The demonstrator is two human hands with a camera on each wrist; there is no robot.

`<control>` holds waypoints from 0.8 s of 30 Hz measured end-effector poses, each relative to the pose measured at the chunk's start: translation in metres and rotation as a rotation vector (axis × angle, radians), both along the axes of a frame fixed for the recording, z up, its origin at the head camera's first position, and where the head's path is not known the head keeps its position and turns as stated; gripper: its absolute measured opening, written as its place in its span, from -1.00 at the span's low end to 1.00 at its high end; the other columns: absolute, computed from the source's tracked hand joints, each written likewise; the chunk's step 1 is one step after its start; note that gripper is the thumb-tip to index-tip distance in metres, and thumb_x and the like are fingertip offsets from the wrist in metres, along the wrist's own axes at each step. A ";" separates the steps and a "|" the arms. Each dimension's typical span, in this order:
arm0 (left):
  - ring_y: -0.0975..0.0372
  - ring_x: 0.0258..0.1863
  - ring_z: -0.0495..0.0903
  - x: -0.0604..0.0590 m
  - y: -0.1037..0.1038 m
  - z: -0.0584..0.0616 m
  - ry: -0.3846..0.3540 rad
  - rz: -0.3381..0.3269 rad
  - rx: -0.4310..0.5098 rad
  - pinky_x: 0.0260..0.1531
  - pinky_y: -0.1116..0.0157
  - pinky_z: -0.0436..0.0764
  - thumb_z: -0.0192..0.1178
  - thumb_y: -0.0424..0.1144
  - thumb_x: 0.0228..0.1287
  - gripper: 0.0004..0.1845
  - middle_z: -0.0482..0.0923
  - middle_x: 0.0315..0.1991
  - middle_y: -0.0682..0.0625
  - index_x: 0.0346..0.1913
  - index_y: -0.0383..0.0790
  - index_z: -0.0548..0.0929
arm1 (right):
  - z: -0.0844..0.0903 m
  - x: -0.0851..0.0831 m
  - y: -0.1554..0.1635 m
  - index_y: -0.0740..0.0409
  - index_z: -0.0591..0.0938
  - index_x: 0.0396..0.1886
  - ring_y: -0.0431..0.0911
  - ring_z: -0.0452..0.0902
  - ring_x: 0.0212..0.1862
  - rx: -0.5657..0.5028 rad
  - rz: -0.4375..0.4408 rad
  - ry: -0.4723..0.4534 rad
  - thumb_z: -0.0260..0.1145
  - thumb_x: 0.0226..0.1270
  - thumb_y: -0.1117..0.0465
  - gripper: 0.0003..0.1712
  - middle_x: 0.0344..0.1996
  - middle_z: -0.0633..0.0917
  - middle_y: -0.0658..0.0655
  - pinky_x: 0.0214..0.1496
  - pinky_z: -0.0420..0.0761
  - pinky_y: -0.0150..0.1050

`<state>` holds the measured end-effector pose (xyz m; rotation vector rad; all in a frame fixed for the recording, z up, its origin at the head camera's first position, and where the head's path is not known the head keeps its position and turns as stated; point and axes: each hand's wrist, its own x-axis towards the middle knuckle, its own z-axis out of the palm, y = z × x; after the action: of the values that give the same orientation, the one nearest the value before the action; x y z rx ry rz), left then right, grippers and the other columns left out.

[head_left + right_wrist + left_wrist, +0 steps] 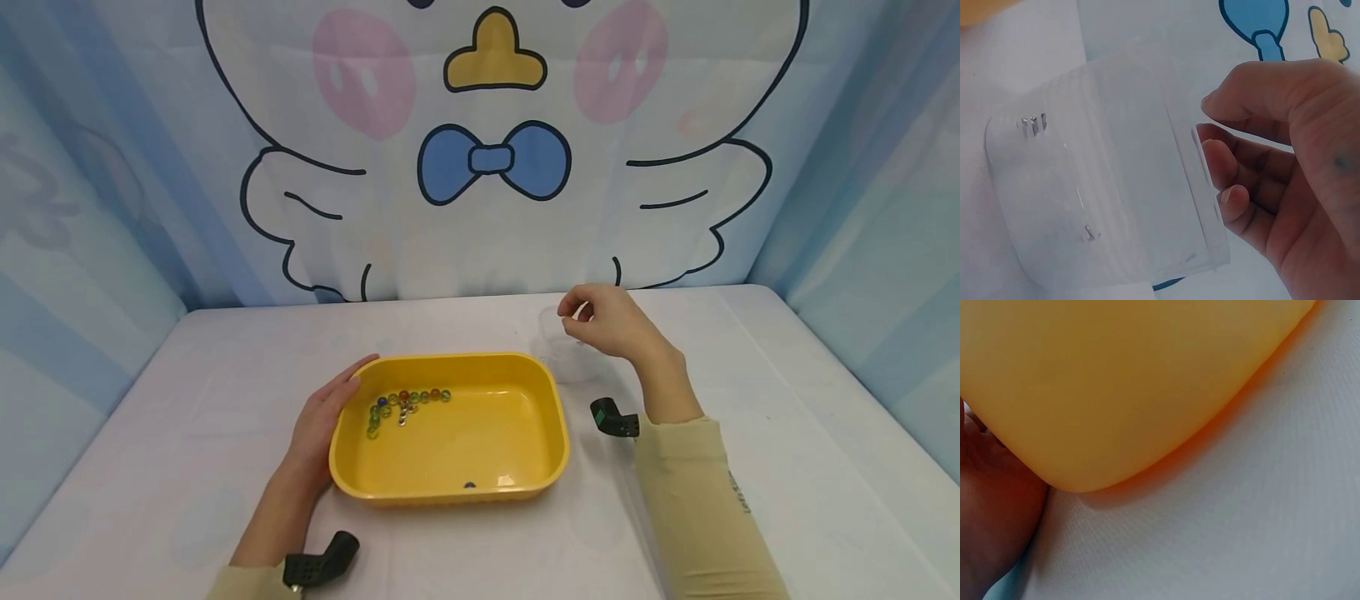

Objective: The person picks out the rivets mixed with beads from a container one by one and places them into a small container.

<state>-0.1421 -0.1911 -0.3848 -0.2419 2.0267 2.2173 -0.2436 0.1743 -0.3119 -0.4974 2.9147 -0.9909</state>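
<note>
A white table [787, 467] holds one yellow tub [480, 467] and one clear plastic cup [564, 354], with a person's two hands at work. On the left, the left hand [318, 429] lies flat against the tub's left outer wall, fingers straight and touching it, gripping nothing. Inside the tub, about a dozen small glass marbles [401, 402] sit clustered in the far left corner, and one dark marble [469, 484] lies alone by the near wall. Just right of the tub's far corner stands the cup, with a few tiny metal bits [1034, 123] at its bottom. The right hand [611, 321] hovers at the cup's rim, fingers [1229, 162] curled loosely inward; whether they pinch anything cannot be told
</note>
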 end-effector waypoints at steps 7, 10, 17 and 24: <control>0.28 0.42 0.28 0.001 0.001 0.001 -0.003 0.002 -0.001 0.31 0.39 0.35 -0.14 -0.03 0.63 -0.48 0.29 0.48 0.10 0.53 -0.03 0.33 | 0.001 0.002 -0.001 0.21 0.66 -0.12 0.05 0.50 -0.14 -0.009 -0.002 0.013 0.25 0.36 0.28 -0.84 -0.20 0.65 0.15 -0.22 0.61 -0.17; 0.29 0.42 0.28 0.000 0.000 0.002 0.000 0.001 -0.006 0.32 0.38 0.35 -0.13 -0.03 0.63 -0.48 0.29 0.48 0.11 0.53 -0.02 0.33 | 0.002 0.002 -0.002 0.20 0.66 -0.12 0.03 0.51 -0.14 -0.019 0.007 0.030 0.26 0.37 0.28 -0.84 -0.19 0.66 0.14 -0.24 0.62 -0.17; 0.29 0.42 0.28 0.000 -0.001 0.000 0.008 -0.008 -0.001 0.32 0.38 0.34 -0.14 -0.02 0.63 -0.48 0.29 0.48 0.12 0.53 -0.01 0.33 | 0.003 0.001 -0.004 0.20 0.66 -0.11 0.03 0.51 -0.15 -0.028 0.013 0.038 0.25 0.38 0.27 -0.83 -0.19 0.66 0.14 -0.26 0.62 -0.18; 0.28 0.42 0.28 0.000 0.000 0.000 0.002 -0.006 -0.002 0.31 0.38 0.35 -0.14 -0.02 0.63 -0.48 0.29 0.48 0.12 0.53 -0.01 0.33 | 0.004 0.003 -0.008 0.22 0.66 -0.10 0.03 0.51 -0.16 -0.026 0.026 0.053 0.25 0.37 0.28 -0.82 -0.19 0.67 0.15 -0.25 0.62 -0.17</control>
<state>-0.1425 -0.1913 -0.3845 -0.2338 2.0281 2.2135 -0.2405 0.1665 -0.3083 -0.5706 2.9370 -1.0289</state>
